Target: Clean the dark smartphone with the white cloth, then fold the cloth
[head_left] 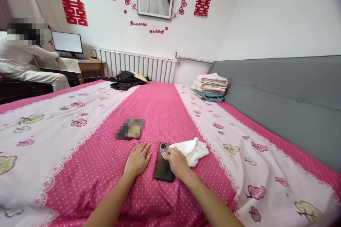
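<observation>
A dark smartphone (163,170) lies back side up on the pink dotted bedsheet (157,103), its camera block at the far end. My right hand (176,161) is closed on a white cloth (190,150), pressing a bit of it against the phone near the camera; the rest of the cloth spreads to the right over the sheet. Flat on the sheet left of the phone rests my left hand (137,160), fingers stretched out and holding nothing. Just beyond it lies a small blurred item (131,129) whose kind I cannot make out.
Dark folded clothes (126,79) lie at the bed's far left, and a stack of folded cloths (210,87) by the grey headboard (279,92). At left, a person (23,56) sits by a desk (90,65) with a monitor (67,42). A metal railing (135,62) lines the wall.
</observation>
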Demonstrator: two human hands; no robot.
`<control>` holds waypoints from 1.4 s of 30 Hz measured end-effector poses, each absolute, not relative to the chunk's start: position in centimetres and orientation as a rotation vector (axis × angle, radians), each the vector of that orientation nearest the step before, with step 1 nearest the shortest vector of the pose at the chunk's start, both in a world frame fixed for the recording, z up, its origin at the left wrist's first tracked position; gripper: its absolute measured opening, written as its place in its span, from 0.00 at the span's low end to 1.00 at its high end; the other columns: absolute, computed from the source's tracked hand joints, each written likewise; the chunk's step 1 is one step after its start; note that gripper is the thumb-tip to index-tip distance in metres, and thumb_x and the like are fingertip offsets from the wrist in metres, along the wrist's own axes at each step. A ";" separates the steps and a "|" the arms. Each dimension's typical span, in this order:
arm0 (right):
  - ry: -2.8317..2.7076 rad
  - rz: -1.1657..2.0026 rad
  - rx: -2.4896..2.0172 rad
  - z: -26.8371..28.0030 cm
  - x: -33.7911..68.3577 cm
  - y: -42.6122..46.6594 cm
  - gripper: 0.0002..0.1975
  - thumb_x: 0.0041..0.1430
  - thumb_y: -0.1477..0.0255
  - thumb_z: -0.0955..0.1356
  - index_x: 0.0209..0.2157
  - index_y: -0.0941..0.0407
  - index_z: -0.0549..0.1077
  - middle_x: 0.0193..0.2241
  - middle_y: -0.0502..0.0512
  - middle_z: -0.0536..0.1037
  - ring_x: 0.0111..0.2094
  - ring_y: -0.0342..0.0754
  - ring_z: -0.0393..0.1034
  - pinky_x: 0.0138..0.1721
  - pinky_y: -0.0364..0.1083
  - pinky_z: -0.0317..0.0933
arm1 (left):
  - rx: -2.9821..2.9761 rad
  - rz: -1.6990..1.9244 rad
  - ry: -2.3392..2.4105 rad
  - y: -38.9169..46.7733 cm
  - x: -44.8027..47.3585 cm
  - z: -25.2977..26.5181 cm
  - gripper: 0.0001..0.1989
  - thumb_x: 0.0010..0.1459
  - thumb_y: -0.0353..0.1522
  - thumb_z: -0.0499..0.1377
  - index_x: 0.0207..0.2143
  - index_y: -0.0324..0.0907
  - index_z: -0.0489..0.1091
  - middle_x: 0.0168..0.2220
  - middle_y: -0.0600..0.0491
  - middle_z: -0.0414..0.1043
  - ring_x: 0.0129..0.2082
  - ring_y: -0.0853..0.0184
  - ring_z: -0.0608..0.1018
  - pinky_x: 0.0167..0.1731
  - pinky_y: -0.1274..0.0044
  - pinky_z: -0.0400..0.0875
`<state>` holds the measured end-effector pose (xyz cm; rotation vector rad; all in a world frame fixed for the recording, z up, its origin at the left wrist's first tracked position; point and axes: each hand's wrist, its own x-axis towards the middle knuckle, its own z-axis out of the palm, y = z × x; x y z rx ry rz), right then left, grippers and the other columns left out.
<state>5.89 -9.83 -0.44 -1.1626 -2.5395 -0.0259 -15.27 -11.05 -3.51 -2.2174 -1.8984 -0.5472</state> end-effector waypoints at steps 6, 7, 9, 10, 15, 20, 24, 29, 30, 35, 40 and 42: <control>-2.516 0.000 -1.204 -0.2 5.7 -10.1 0.15 0.63 0.74 0.58 0.43 0.52 0.74 0.37 0.55 0.72 0.38 0.48 0.63 0.37 0.45 0.55 | -2.221 -0.541 -1.905 -11.1 -15.2 -3.4 0.23 0.61 0.40 0.47 0.55 0.40 0.62 0.56 0.46 0.63 0.57 0.59 0.65 0.56 0.66 0.56; -2.520 0.024 -1.184 -0.1 5.9 -10.2 0.15 0.63 0.74 0.58 0.42 0.52 0.74 0.36 0.55 0.72 0.38 0.48 0.63 0.37 0.44 0.55 | -2.221 -0.539 -1.906 -11.1 -15.2 -3.4 0.23 0.61 0.40 0.47 0.55 0.40 0.63 0.56 0.46 0.63 0.57 0.59 0.65 0.56 0.66 0.56; -2.532 0.088 -1.118 -0.1 6.3 -10.6 0.15 0.63 0.74 0.58 0.41 0.52 0.75 0.35 0.54 0.72 0.38 0.46 0.63 0.37 0.43 0.55 | -2.222 -0.538 -1.906 -11.2 -15.2 -3.3 0.23 0.61 0.40 0.47 0.55 0.40 0.63 0.56 0.45 0.63 0.56 0.59 0.65 0.56 0.65 0.56; -2.539 0.120 -1.077 -0.2 6.5 -10.8 0.15 0.63 0.73 0.59 0.41 0.52 0.75 0.35 0.54 0.72 0.37 0.46 0.64 0.37 0.42 0.55 | -2.223 -0.539 -1.905 -11.2 -15.2 -3.3 0.23 0.61 0.40 0.47 0.55 0.40 0.63 0.56 0.45 0.64 0.56 0.59 0.65 0.56 0.65 0.56; -2.567 0.214 -0.900 -0.6 7.9 -12.3 0.14 0.63 0.72 0.59 0.40 0.51 0.76 0.33 0.52 0.73 0.35 0.44 0.64 0.36 0.42 0.55 | -2.221 -0.550 -1.903 -11.1 -15.2 -3.3 0.23 0.61 0.40 0.47 0.55 0.40 0.63 0.56 0.45 0.64 0.56 0.59 0.65 0.56 0.65 0.56; -2.595 0.283 -0.811 -0.4 9.0 -14.2 0.15 0.63 0.74 0.59 0.41 0.48 0.75 0.34 0.52 0.74 0.36 0.44 0.65 0.36 0.43 0.54 | -2.222 -0.558 -1.895 -11.1 -15.2 -3.3 0.23 0.61 0.40 0.47 0.55 0.40 0.63 0.56 0.45 0.64 0.56 0.59 0.65 0.56 0.65 0.56; -2.600 0.306 -0.805 -0.3 9.7 -15.2 0.15 0.62 0.76 0.60 0.42 0.47 0.75 0.35 0.51 0.74 0.37 0.44 0.65 0.37 0.44 0.54 | -2.218 -0.563 -1.893 -11.1 -15.2 -3.4 0.23 0.61 0.39 0.47 0.54 0.39 0.63 0.56 0.45 0.64 0.56 0.59 0.65 0.56 0.65 0.56; -2.562 0.268 -0.830 -0.8 10.0 -15.7 0.17 0.61 0.77 0.60 0.44 0.46 0.74 0.35 0.52 0.73 0.36 0.45 0.64 0.37 0.44 0.54 | -2.210 -0.572 -1.899 -11.0 -15.3 -3.6 0.22 0.61 0.40 0.47 0.55 0.42 0.63 0.56 0.47 0.64 0.56 0.60 0.65 0.56 0.65 0.56; -2.541 0.253 -0.844 -1.0 10.0 -15.7 0.17 0.61 0.77 0.60 0.45 0.46 0.73 0.35 0.52 0.73 0.36 0.45 0.64 0.37 0.44 0.55 | -2.211 -0.572 -1.900 -11.0 -15.3 -3.7 0.23 0.61 0.40 0.47 0.55 0.42 0.63 0.56 0.47 0.64 0.56 0.60 0.65 0.56 0.65 0.56; -2.468 0.161 -0.917 -1.8 9.7 -16.1 0.16 0.63 0.75 0.59 0.46 0.47 0.73 0.36 0.53 0.74 0.36 0.46 0.65 0.37 0.44 0.57 | -2.219 -0.571 -1.899 -11.0 -15.4 -3.7 0.23 0.61 0.40 0.46 0.55 0.41 0.62 0.56 0.46 0.64 0.57 0.59 0.65 0.56 0.65 0.55; -2.446 0.079 -1.015 -2.2 9.5 -16.3 0.16 0.62 0.76 0.60 0.47 0.47 0.71 0.36 0.53 0.75 0.35 0.46 0.67 0.36 0.44 0.59 | -2.219 -0.585 -1.895 -11.0 -15.4 -3.8 0.23 0.61 0.40 0.46 0.55 0.42 0.62 0.56 0.47 0.64 0.57 0.60 0.64 0.56 0.66 0.55; -2.428 0.067 -1.043 -2.3 9.5 -16.2 0.16 0.63 0.75 0.60 0.47 0.48 0.72 0.35 0.53 0.75 0.35 0.47 0.67 0.36 0.44 0.59 | -2.219 -0.586 -1.893 -11.0 -15.4 -3.9 0.23 0.61 0.40 0.46 0.55 0.42 0.62 0.56 0.47 0.64 0.57 0.61 0.64 0.56 0.66 0.55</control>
